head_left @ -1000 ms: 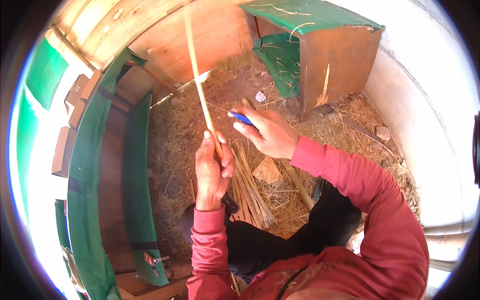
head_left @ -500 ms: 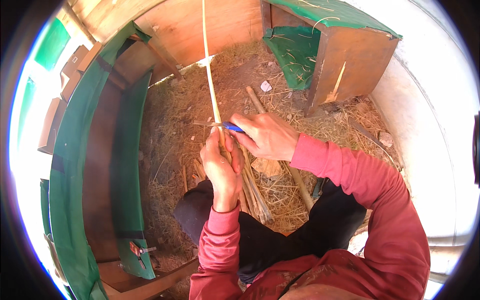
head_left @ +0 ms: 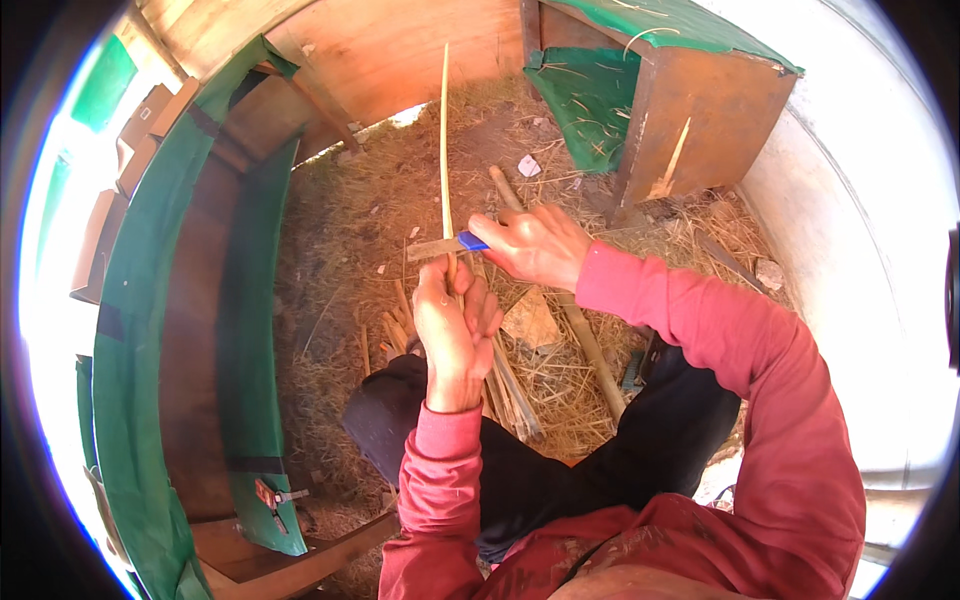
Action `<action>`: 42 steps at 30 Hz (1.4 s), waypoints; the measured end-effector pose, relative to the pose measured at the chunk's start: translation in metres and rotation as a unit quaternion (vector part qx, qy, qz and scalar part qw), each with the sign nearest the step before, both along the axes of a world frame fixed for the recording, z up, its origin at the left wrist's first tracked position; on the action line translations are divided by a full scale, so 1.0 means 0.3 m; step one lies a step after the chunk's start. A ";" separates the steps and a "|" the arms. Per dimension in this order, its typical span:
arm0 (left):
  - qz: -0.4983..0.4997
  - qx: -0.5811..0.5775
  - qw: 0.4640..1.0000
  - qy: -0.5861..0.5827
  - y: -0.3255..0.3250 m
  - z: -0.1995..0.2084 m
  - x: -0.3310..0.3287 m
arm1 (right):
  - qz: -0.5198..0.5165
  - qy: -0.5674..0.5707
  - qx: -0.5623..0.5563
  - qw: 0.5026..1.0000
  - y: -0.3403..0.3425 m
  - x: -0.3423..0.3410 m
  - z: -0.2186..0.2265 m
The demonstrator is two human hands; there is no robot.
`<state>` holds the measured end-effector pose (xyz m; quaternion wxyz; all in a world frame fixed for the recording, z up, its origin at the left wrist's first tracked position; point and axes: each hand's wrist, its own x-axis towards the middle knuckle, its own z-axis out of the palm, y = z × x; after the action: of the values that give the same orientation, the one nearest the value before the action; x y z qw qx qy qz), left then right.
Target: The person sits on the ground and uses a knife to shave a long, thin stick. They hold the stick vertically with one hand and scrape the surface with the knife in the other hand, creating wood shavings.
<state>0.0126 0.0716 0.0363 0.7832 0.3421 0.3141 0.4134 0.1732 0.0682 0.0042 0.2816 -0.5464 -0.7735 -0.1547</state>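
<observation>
My left hand (head_left: 452, 322) is closed around the lower end of a long, thin, pale strip of wood or cane (head_left: 445, 150) that points away from me. In my right hand (head_left: 540, 246) is a knife (head_left: 438, 249) with a blue handle and a flat blade. The blade lies across the strip just beyond my left fingertips; whether it cuts in I cannot tell. Beneath my left hand, a bundle of split sticks (head_left: 515, 400) lies on the ground between my legs.
Straw and shavings cover the dirt floor around a pole (head_left: 590, 350) and a flat stone (head_left: 532, 318). A green-covered wooden bench (head_left: 135, 330) runs along the left. At the far right stands a wooden stand (head_left: 700, 130) with green cloth. Behind is a plywood wall (head_left: 400, 55).
The strip's far tip has come down into view and shifted slightly right. The knife has turned, showing more of its blade's flat side. Both hands keep their hold.
</observation>
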 end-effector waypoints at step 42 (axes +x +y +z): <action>-0.010 -0.047 0.987 -0.153 -0.101 -0.076 -0.106 | -0.170 0.217 0.115 0.955 0.035 0.200 0.192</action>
<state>-0.0193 0.0413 0.0136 0.8416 0.2405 0.2058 0.4376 0.2331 0.0788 0.0618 0.4728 -0.6539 -0.5669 -0.1659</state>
